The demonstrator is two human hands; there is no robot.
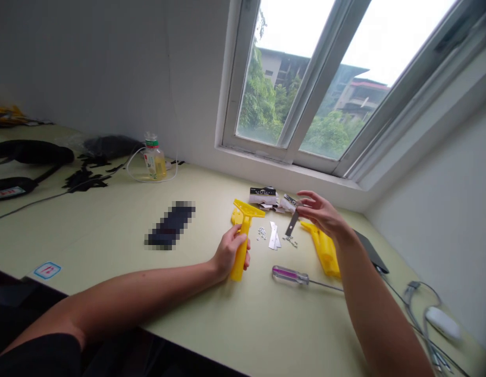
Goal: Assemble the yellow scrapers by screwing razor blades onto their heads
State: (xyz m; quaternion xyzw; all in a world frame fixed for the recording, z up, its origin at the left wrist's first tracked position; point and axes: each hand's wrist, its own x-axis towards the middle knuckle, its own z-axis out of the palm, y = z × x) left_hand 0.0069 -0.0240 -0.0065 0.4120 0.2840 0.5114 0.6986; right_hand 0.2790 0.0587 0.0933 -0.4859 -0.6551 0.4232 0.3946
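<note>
My left hand [227, 252] is wrapped round the handle of a yellow plastic scraper [240, 256], its wide triangular head pointing away from me. Between the fingertips of my right hand [323, 213] hangs a thin dark blade [292, 224], tilted, its lower end just over some small screws [290, 242]. Flat silvery metal plates [273, 236] lie between the two hands, beside a cluster of small nuts [262, 232]. Behind the scraper head are yellow plastic pieces [236, 217], partly covered. More yellow scraper handles [325, 252] lie under my right forearm, which hides part of them.
A screwdriver [290, 275] with a clear and purple handle lies in front. Small black-and-white packets [262, 196] sit near the window wall. At left are a pixelated dark object [171, 225] and a bottle [154, 159]; cables [413, 298] and a white mouse [442, 323] lie right.
</note>
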